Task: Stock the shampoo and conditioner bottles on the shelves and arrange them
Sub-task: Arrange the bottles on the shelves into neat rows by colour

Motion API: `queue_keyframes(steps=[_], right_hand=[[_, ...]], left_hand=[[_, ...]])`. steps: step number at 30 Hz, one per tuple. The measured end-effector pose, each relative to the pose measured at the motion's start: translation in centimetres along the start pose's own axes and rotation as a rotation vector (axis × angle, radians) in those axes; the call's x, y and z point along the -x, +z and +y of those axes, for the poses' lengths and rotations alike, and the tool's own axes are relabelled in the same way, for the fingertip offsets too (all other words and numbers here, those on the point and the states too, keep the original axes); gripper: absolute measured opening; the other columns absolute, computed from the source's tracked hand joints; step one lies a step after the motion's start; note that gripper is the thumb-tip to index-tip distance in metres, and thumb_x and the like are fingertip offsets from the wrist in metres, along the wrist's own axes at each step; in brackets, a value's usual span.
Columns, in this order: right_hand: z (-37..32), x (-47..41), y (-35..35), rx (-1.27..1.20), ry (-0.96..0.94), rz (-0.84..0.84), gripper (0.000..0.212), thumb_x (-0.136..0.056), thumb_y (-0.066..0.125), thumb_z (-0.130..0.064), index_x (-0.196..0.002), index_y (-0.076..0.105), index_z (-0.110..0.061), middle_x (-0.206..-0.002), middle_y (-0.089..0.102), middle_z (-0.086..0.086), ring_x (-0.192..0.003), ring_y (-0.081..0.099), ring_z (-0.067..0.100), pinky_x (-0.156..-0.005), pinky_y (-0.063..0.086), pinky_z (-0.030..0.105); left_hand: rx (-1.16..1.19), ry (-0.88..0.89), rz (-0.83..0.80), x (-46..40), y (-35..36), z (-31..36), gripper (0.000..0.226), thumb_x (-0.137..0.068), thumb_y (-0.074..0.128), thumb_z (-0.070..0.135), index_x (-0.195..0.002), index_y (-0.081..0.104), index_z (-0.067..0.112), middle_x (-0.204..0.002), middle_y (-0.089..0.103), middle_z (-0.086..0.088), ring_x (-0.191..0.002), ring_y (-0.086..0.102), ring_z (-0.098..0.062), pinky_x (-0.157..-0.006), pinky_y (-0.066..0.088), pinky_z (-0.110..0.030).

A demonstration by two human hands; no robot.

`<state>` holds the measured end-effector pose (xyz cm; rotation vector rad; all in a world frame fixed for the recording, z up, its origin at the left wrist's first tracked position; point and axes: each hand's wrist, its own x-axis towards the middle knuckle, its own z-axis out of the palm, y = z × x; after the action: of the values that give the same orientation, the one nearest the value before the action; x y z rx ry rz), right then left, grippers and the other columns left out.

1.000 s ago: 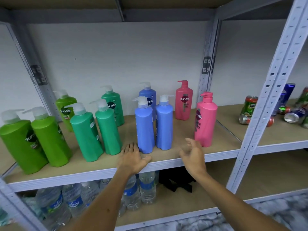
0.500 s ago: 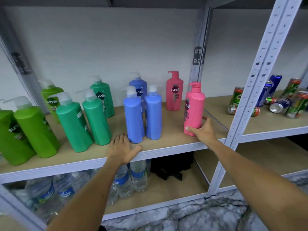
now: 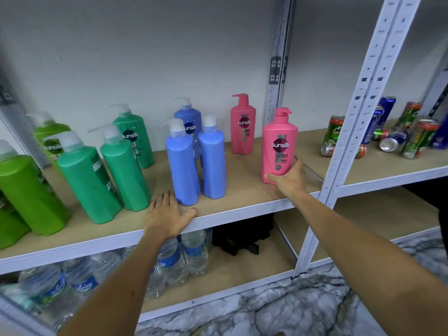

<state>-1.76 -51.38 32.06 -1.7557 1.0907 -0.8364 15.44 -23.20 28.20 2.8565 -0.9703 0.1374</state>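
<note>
Setting: white wall behind a grey metal rack, marble-look floor below.
Shelf (image 3: 242, 207): wooden board with a pale metal front edge; all the pump bottles stand upright on it, sorted by colour from left to right.
Light green bottles (image 3: 26, 190): far left, partly cut off by the frame edge, one more behind.
Dark green bottles (image 3: 87, 180): two at the front with their labels turned away, one at the back with its label forward.
Blue bottles (image 3: 183, 163): two at the front touching side by side, plain backs showing; a third behind them faces forward.
Pink bottles: one at the back (image 3: 243, 128), label forward; the front pink bottle (image 3: 278, 146) stands near the shelf's right end, label forward.
Right hand (image 3: 289, 179): fingers and thumb curled round the base of the front pink bottle, gripping it.
Left hand (image 3: 167, 214): flat on the shelf edge, fingers straight and slightly spread, holding nothing, fingertips just beside the nearest blue bottle.
Lower shelf: water bottles (image 3: 184, 258) and a dark bag (image 3: 242, 235).
Next bay: drink cans (image 3: 392, 135), some upright, some lying.
Progress: stocking looks done, with no bottle seen off the shelf. Likely left: turning the front blue and dark green bottles label-forward and straightening rows.
</note>
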Motion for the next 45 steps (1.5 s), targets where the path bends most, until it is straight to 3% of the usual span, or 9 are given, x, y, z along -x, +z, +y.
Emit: queue_keyframes(steps=[2, 5, 10, 15, 19, 22, 24, 30, 45], right_hand=[[-0.2, -0.1, 0.4, 0.072, 0.004, 0.033, 0.110, -0.051, 0.090, -0.041, -0.136, 0.027, -0.014, -0.131, 0.042, 0.014, -0.127, 0.037, 0.032, -0.104, 0.040, 0.049], [-0.3, 0.3, 1.6, 0.209, 0.005, 0.143, 0.103, -0.051, 0.088, -0.053, -0.127, 0.033, -0.011, -0.125, 0.044, 0.019, -0.119, 0.042, 0.037, -0.098, 0.042, 0.048], [0.3, 0.8, 1.9, 0.200, -0.042, 0.261, 0.090, -0.054, 0.085, -0.050, -0.122, 0.044, -0.006, -0.115, 0.055, 0.017, -0.106, 0.055, 0.035, -0.087, 0.049, 0.044], [1.9, 1.7, 0.4, 0.143, -0.153, 0.143, 0.078, -0.066, 0.080, -0.041, -0.128, 0.041, -0.013, -0.116, 0.061, 0.011, -0.101, 0.061, 0.033, -0.081, 0.050, 0.037], [1.3, 0.9, 0.4, 0.101, -0.120, 0.132, 0.108, -0.053, 0.082, -0.056, -0.138, 0.030, -0.014, -0.128, 0.053, 0.010, -0.115, 0.053, 0.031, -0.089, 0.050, 0.044], [1.0, 0.7, 0.4, 0.110, -0.071, 0.113, 0.082, -0.054, 0.084, -0.057, -0.115, 0.051, -0.013, -0.110, 0.061, 0.005, -0.099, 0.060, 0.027, -0.074, 0.049, 0.032], [1.5, 1.0, 0.0, 0.132, -0.079, 0.097, 0.074, -0.057, 0.082, -0.057, -0.111, 0.057, -0.014, -0.105, 0.066, 0.003, -0.092, 0.062, 0.025, -0.072, 0.048, 0.029], [2.3, 1.6, -0.7, 0.194, -0.137, 0.084, 0.070, -0.062, 0.077, -0.061, -0.113, 0.060, -0.016, -0.103, 0.070, 0.002, -0.091, 0.065, 0.026, -0.076, 0.054, 0.037], [2.8, 3.1, -1.2, 0.198, -0.141, 0.057, 0.070, -0.064, 0.073, -0.062, -0.118, 0.055, -0.022, -0.107, 0.069, -0.001, -0.095, 0.064, 0.024, -0.080, 0.055, 0.040]], left_hand=[[-0.005, -0.001, -0.003, 0.1, -0.1, 0.0, 0.104, -0.070, 0.012, 0.076, -0.148, 0.025, 0.008, -0.153, 0.030, -0.008, -0.143, 0.022, -0.024, -0.118, 0.014, -0.041], [-0.004, -0.006, -0.006, 0.2, -0.2, 0.1, 0.102, -0.071, 0.014, 0.075, -0.148, 0.024, 0.009, -0.154, 0.029, -0.008, -0.143, 0.022, -0.024, -0.119, 0.014, -0.041], [-0.014, 0.009, 0.006, 0.3, -0.2, 0.2, 0.095, -0.080, 0.022, 0.072, -0.149, 0.020, 0.008, -0.155, 0.025, -0.009, -0.144, 0.019, -0.024, -0.119, 0.012, -0.040], [-0.038, 0.019, 0.037, 0.3, -0.1, 0.2, 0.103, -0.070, 0.009, 0.074, -0.149, 0.021, 0.008, -0.154, 0.028, -0.008, -0.142, 0.022, -0.024, -0.118, 0.015, -0.039], [-0.040, 0.022, 0.045, 0.2, 0.0, 0.1, 0.103, -0.068, 0.006, 0.074, -0.148, 0.024, 0.010, -0.151, 0.032, -0.007, -0.140, 0.025, -0.024, -0.118, 0.016, -0.039], [-0.035, 0.029, 0.045, 0.0, 0.3, -0.1, 0.104, -0.069, 0.007, 0.076, -0.147, 0.025, 0.010, -0.151, 0.033, -0.007, -0.140, 0.026, -0.024, -0.118, 0.017, -0.040], [-0.033, 0.028, 0.040, -0.1, 0.4, -0.2, 0.104, -0.069, 0.007, 0.076, -0.147, 0.025, 0.010, -0.151, 0.033, -0.007, -0.140, 0.026, -0.024, -0.117, 0.018, -0.041], [-0.016, 0.029, 0.046, 0.0, 0.3, -0.2, 0.103, -0.069, 0.008, 0.077, -0.147, 0.025, 0.012, -0.151, 0.032, -0.006, -0.140, 0.026, -0.023, -0.117, 0.018, -0.041], [-0.018, 0.027, 0.059, 0.2, 0.2, 0.0, 0.098, -0.075, 0.015, 0.075, -0.147, 0.027, 0.010, -0.152, 0.033, -0.007, -0.140, 0.027, -0.024, -0.117, 0.020, -0.041]])
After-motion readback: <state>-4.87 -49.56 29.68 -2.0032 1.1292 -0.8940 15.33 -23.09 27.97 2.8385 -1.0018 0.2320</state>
